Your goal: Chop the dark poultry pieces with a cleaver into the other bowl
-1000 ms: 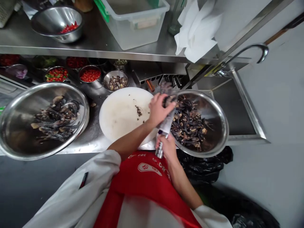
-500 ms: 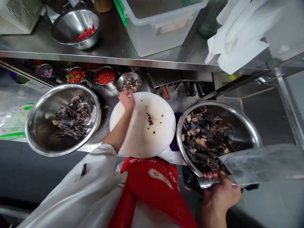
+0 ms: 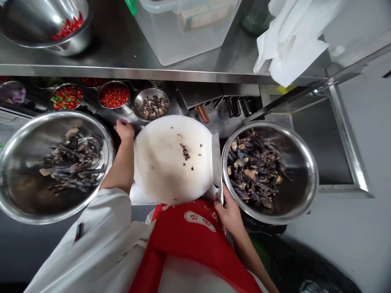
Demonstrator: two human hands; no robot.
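Note:
In the head view my right hand [image 3: 227,207] is closed around the handle of a cleaver [image 3: 216,160]. The blade stands nearly edge-on along the right rim of a round white cutting board [image 3: 165,162]. Small dark chopped bits [image 3: 185,152] lie on the board. My left hand [image 3: 124,129] is over the counter between the board and the left steel bowl [image 3: 18,195], its fingers curled together; whatever they hold is hidden. Dark-skinned chopped meat pieces [image 3: 76,156] fill part of that bowl. A second steel bowl [image 3: 301,191] at right holds more dark pieces [image 3: 253,167].
Behind the board stand small bowls of chopped red chili [image 3: 115,97], mixed red and green peppers [image 3: 67,97] and dark minced bits [image 3: 154,106]. A knife rack [image 3: 226,91] sits beside them. Overhead, a steel shelf [image 3: 122,71] carries a plastic tub [image 3: 186,40] and white paper [image 3: 290,49].
My right hand has brought the cleaver left, from over the right bowl to the board's right edge. My left hand has moved left off the board. The view has shifted right.

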